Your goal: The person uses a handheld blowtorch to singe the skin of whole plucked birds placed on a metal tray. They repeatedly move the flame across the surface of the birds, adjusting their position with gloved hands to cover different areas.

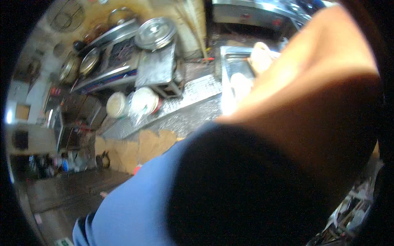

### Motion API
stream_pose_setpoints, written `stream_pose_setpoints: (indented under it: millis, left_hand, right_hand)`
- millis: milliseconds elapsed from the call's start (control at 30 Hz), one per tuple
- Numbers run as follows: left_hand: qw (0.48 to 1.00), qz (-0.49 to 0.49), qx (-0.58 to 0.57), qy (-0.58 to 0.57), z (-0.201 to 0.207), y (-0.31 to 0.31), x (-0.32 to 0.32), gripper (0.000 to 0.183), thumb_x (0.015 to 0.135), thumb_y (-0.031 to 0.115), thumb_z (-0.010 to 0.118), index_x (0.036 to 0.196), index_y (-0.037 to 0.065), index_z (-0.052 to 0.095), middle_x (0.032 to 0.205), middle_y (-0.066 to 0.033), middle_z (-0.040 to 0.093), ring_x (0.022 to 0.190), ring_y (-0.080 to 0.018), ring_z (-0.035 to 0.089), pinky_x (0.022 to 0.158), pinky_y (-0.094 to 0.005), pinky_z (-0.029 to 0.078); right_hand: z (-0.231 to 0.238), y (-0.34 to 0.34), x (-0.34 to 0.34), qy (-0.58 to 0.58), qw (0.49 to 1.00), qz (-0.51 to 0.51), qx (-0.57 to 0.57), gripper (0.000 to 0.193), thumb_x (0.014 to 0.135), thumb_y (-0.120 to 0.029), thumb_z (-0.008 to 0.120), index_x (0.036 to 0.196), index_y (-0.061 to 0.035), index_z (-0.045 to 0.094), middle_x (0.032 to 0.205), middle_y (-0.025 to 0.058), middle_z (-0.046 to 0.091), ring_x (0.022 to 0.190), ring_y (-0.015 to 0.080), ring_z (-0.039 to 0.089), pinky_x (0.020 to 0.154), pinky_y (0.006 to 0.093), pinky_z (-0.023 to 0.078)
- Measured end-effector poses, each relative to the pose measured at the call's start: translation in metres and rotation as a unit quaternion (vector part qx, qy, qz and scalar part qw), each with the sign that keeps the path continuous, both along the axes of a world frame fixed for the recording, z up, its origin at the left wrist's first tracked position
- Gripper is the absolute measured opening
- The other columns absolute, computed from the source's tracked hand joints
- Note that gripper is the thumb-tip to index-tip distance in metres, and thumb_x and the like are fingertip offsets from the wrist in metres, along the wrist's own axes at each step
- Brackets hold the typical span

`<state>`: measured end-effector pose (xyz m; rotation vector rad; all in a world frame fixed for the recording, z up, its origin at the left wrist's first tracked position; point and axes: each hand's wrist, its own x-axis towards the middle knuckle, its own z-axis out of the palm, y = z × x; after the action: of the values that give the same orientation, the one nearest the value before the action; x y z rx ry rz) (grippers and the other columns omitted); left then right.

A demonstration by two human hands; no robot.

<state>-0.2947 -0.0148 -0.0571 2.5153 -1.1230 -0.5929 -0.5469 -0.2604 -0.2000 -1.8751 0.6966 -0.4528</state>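
Note:
A bare arm [312,78], blurred and very close, fills the right side of the view; its hand does not show, and I cannot tell which arm it is. Blue clothing [135,201] stretches across the lower middle, partly in dark shadow. Beside the arm lies a shiny metal tray [225,61] with pale, rounded pieces [259,59] in it. Glare and blur hide their kind, and the arm covers part of the tray. Neither of my hands can be made out.
At the upper left stands a cooking range [119,53] with pans. A metal stand [156,67] bears a lidded pot [155,33]. White buckets [143,100] stand below it, near flattened cardboard [154,143] on the floor. Steel equipment [246,14] is at the top right.

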Motion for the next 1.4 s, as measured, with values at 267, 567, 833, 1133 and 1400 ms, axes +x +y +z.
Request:
stream_pose_setpoints:
  millis: [267, 567, 833, 1133, 1400]
  left_hand:
    - [0.965, -0.159, -0.166, -0.129, 0.18, -0.169, 0.027, 0.032, 0.1, 0.023, 0.074, 0.125, 0.004, 0.076, 0.102, -0.0248, 0.078, 0.093, -0.0369, 0.079, 0.083, -0.0484, 0.064]
    - [0.994, -0.05, -0.013, -0.101, 0.077, -0.117, 0.078, 0.044, 0.099, 0.025, 0.076, 0.139, 0.007, 0.07, 0.124, -0.0271, 0.076, 0.116, -0.0411, 0.075, 0.1, -0.0502, 0.06]
    - [0.91, 0.077, 0.408, -0.001, -0.184, 0.243, 0.071, 0.055, 0.103, 0.042, 0.067, 0.142, 0.003, 0.069, 0.14, -0.0278, 0.073, 0.133, -0.0426, 0.07, 0.111, -0.0506, 0.056]
    - [0.828, -0.3, 0.471, 0.044, -0.26, 0.424, -0.005, 0.046, 0.112, 0.032, 0.051, 0.143, 0.009, 0.075, 0.152, -0.0187, 0.07, 0.14, -0.0334, 0.068, 0.114, -0.0502, 0.054]
    - [0.972, 0.189, 0.125, -0.061, -0.125, 0.145, 0.068, 0.041, 0.105, 0.033, 0.07, 0.126, -0.002, 0.074, 0.13, -0.0297, 0.074, 0.123, -0.0461, 0.071, 0.105, -0.0517, 0.056]
  right_hand:
    - [0.024, 0.011, 0.009, 0.02, 1.0, 0.01, 0.002, 0.071, 0.093, -0.019, 0.091, 0.148, 0.0051, 0.054, 0.128, 0.0205, 0.067, 0.118, 0.0305, 0.066, 0.109, 0.0442, 0.052]
    - [0.008, 0.027, -0.004, 0.0, 0.994, -0.098, 0.039, 0.081, 0.087, -0.024, 0.097, 0.148, 0.0036, 0.052, 0.128, 0.0205, 0.071, 0.113, 0.0293, 0.072, 0.102, 0.0434, 0.057]
    - [0.009, 0.034, -0.027, 0.038, 0.99, -0.121, 0.057, 0.086, 0.086, -0.026, 0.097, 0.152, -0.0011, 0.048, 0.129, 0.0251, 0.072, 0.118, 0.0378, 0.075, 0.101, 0.0479, 0.058]
    - [-0.001, 0.03, -0.04, 0.083, 0.984, -0.044, -0.149, 0.085, 0.086, -0.031, 0.095, 0.151, 0.0002, 0.049, 0.127, 0.0281, 0.069, 0.114, 0.0485, 0.071, 0.098, 0.0558, 0.058]
    - [-0.008, 0.024, -0.028, 0.056, 0.992, -0.087, -0.069, 0.084, 0.086, -0.028, 0.096, 0.15, -0.0009, 0.05, 0.129, 0.0267, 0.071, 0.115, 0.0448, 0.073, 0.099, 0.0529, 0.059]
